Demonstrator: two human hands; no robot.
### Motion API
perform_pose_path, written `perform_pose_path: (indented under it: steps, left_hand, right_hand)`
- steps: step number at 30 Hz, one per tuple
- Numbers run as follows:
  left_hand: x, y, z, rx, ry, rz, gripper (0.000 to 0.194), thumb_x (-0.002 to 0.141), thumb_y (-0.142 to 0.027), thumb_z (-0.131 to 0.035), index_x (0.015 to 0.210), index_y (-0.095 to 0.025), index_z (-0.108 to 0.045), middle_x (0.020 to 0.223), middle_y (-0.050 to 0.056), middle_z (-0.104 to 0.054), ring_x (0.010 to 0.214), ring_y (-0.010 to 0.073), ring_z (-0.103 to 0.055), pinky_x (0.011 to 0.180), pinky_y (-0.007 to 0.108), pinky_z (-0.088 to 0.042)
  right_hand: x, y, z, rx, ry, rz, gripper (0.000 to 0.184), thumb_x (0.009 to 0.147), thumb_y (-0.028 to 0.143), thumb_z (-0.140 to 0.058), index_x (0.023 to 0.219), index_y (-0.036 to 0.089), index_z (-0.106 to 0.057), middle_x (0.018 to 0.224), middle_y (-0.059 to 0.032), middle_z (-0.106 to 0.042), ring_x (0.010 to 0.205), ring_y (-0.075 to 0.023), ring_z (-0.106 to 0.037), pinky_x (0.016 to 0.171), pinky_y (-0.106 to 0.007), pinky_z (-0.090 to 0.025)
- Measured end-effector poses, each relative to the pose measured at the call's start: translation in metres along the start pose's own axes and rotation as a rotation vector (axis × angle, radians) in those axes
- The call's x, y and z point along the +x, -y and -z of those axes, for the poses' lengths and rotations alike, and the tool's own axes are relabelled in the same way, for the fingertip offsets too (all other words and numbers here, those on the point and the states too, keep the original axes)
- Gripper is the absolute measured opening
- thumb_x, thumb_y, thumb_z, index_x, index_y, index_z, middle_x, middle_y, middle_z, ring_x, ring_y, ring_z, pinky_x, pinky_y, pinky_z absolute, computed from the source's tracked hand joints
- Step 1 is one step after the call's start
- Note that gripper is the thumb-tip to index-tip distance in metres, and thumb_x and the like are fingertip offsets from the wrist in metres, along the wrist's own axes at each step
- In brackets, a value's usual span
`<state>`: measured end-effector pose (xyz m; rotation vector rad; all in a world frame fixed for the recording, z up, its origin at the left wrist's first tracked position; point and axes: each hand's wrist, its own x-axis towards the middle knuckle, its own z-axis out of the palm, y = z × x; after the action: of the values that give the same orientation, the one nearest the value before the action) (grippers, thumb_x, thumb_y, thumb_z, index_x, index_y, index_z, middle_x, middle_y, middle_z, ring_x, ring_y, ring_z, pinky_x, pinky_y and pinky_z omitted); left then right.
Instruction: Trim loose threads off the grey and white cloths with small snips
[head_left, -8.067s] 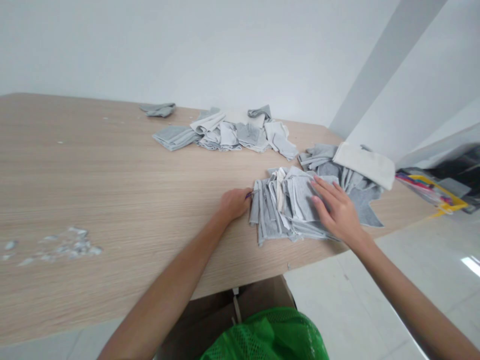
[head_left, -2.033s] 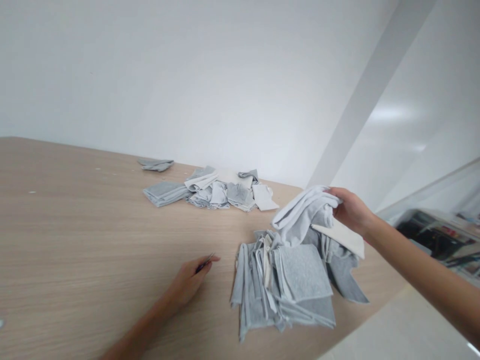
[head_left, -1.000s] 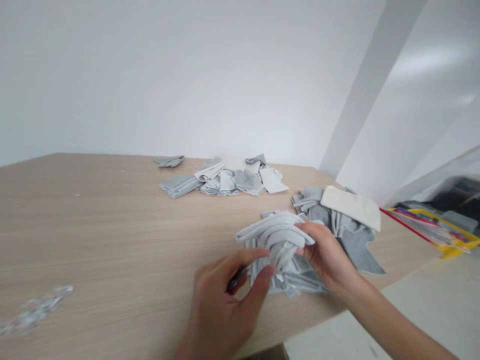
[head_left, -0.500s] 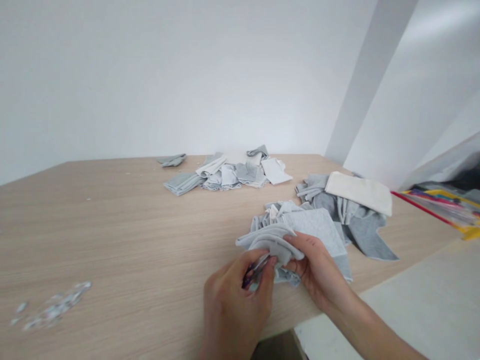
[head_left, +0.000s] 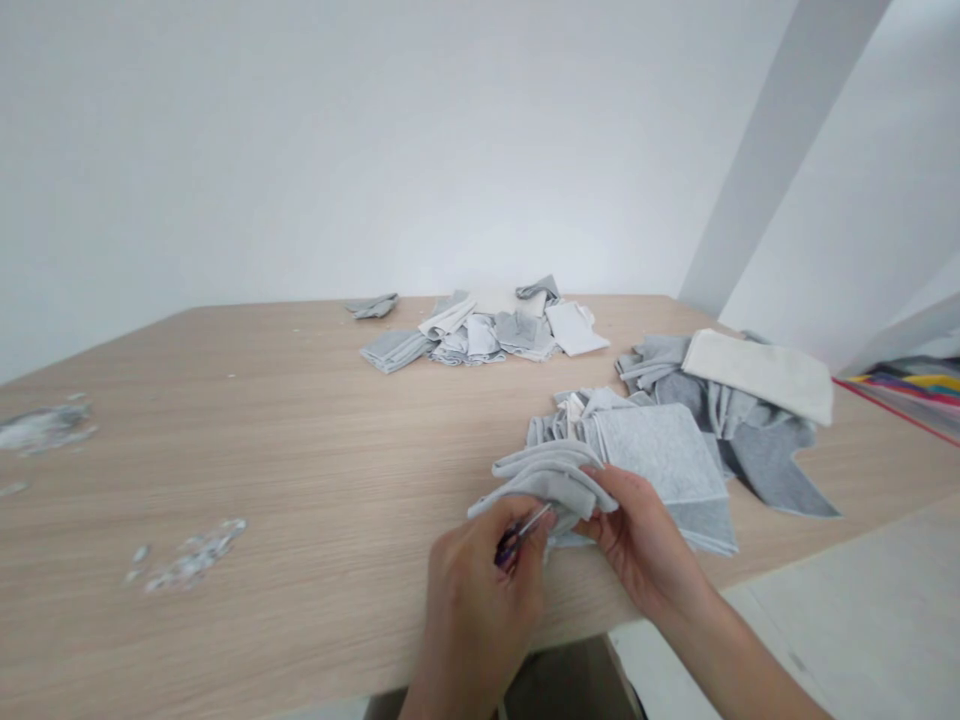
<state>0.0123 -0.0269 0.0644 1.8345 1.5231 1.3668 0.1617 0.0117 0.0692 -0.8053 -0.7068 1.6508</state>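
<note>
My left hand [head_left: 478, 575] is closed around small thread snips [head_left: 516, 540] with dark purple handles. The thin metal blades point up and right beside a folded light grey cloth [head_left: 551, 480]. Fingertips of that hand are at the cloth's near edge; whether they pinch it I cannot tell. My right hand [head_left: 645, 535] grips the cloth's right side between thumb and fingers, and its layers fan out above both hands. Just behind lies a stack of grey folded cloths [head_left: 660, 450], partly hidden by the held one.
A pile of grey cloths [head_left: 780, 455] topped by a cream folded cloth [head_left: 757, 375] is at the right. More folded cloths [head_left: 487, 335] lie at the back by the wall. Small scraps [head_left: 196, 555] and a larger scrap heap [head_left: 45, 428] are on the table's left.
The view has swung left, so the scrap heap now shows. The cloth's layers have shifted in my hands, and more of the snips' blades shows.
</note>
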Motion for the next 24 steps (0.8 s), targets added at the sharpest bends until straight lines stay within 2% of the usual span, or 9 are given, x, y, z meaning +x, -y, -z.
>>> perform_pose_path:
  steps: [3, 6, 8, 10, 13, 16, 19, 21, 24]
  left_hand:
    - [0.003, 0.005, 0.012, -0.26, -0.012, 0.195, 0.025, 0.083, -0.042, -0.066, 0.073, -0.02, -0.067, 0.049, -0.004, -0.043, 0.045, 0.0098, -0.038, 0.043, 0.022, -0.029]
    - [0.006, 0.022, 0.032, -0.57, -0.177, 0.326, 0.032, 0.075, -0.048, -0.073, 0.074, -0.018, -0.063, 0.049, -0.008, -0.03, 0.043, 0.0069, -0.028, 0.041, 0.021, -0.022]
    - [0.008, 0.037, 0.052, -0.641, -0.311, 0.346, 0.032, 0.07, -0.045, -0.077, 0.074, -0.017, -0.062, 0.049, -0.01, -0.026, 0.042, 0.0055, -0.024, 0.041, 0.02, -0.021]
    - [0.008, 0.054, 0.078, -0.517, -0.424, 0.349, 0.03, 0.07, -0.042, -0.079, 0.079, -0.017, -0.064, 0.051, -0.009, -0.033, 0.045, 0.0062, -0.028, 0.043, 0.02, -0.024]
    - [0.009, 0.079, 0.123, -0.005, -0.574, 0.358, 0.031, 0.067, -0.041, -0.08, 0.081, -0.016, -0.069, 0.06, -0.004, -0.051, 0.055, 0.0102, -0.044, 0.051, 0.021, -0.034]
    - [0.012, 0.109, 0.17, 0.47, -0.46, 0.403, 0.026, 0.075, -0.041, -0.071, 0.088, -0.018, -0.073, 0.063, -0.003, -0.054, 0.06, 0.0126, -0.05, 0.058, 0.021, -0.035]
    - [0.017, 0.147, 0.213, 0.79, -0.317, 0.381, 0.032, 0.079, -0.044, -0.065, 0.097, -0.018, -0.074, 0.061, -0.003, -0.056, 0.063, 0.0151, -0.054, 0.061, 0.021, -0.033]
    - [0.019, 0.174, 0.239, 0.894, -0.216, 0.418, 0.038, 0.078, -0.048, -0.065, 0.098, -0.017, -0.074, 0.066, 0.0, -0.062, 0.062, 0.0163, -0.053, 0.059, 0.021, -0.029]
    - [0.019, 0.208, 0.266, 0.885, -0.214, 0.566, 0.033, 0.069, -0.047, -0.072, 0.09, -0.021, -0.075, 0.06, -0.002, -0.062, 0.052, 0.0137, -0.045, 0.057, 0.021, -0.023]
  right_hand:
    - [-0.002, 0.0, -0.001, -0.047, 0.02, 0.033, 0.022, 0.074, 0.036, -0.078, 0.075, 0.015, -0.072, 0.07, -0.0022, -0.067, 0.063, -0.0108, -0.06, 0.055, -0.018, -0.051]
    - [-0.006, 0.002, -0.004, -0.105, 0.038, 0.068, 0.024, 0.075, 0.038, -0.077, 0.08, 0.015, -0.074, 0.072, -0.0038, -0.069, 0.065, -0.0128, -0.061, 0.056, -0.02, -0.051]
    - [-0.008, 0.002, -0.006, -0.126, 0.044, 0.078, 0.024, 0.075, 0.038, -0.077, 0.081, 0.014, -0.075, 0.071, -0.0041, -0.068, 0.064, -0.0131, -0.061, 0.055, -0.021, -0.05]
    - [-0.009, 0.001, -0.008, -0.115, 0.035, 0.077, 0.023, 0.074, 0.037, -0.079, 0.077, 0.015, -0.074, 0.069, -0.0031, -0.067, 0.061, -0.0118, -0.059, 0.054, -0.019, -0.049]
    - [-0.008, 0.0, -0.008, -0.065, 0.02, 0.072, 0.021, 0.07, 0.034, -0.081, 0.071, 0.015, -0.072, 0.066, -0.0014, -0.066, 0.057, -0.0098, -0.057, 0.051, -0.017, -0.048]
    - [-0.004, 0.0, -0.007, -0.021, 0.015, 0.075, 0.017, 0.071, 0.03, -0.081, 0.072, 0.016, -0.072, 0.069, -0.0016, -0.068, 0.059, -0.0102, -0.058, 0.054, -0.018, -0.051]
    - [-0.002, 0.002, -0.006, -0.015, 0.006, 0.092, 0.015, 0.072, 0.029, -0.08, 0.074, 0.017, -0.073, 0.072, -0.0023, -0.07, 0.061, -0.0119, -0.061, 0.056, -0.02, -0.053]
    - [-0.001, 0.005, -0.007, -0.024, 0.012, 0.098, 0.016, 0.072, 0.031, -0.08, 0.077, 0.018, -0.074, 0.074, -0.0027, -0.071, 0.063, -0.0133, -0.062, 0.056, -0.021, -0.053]
    - [-0.001, 0.008, -0.008, -0.022, 0.013, 0.103, 0.017, 0.072, 0.033, -0.08, 0.08, 0.018, -0.074, 0.076, -0.0024, -0.072, 0.066, -0.0139, -0.063, 0.056, -0.021, -0.053]
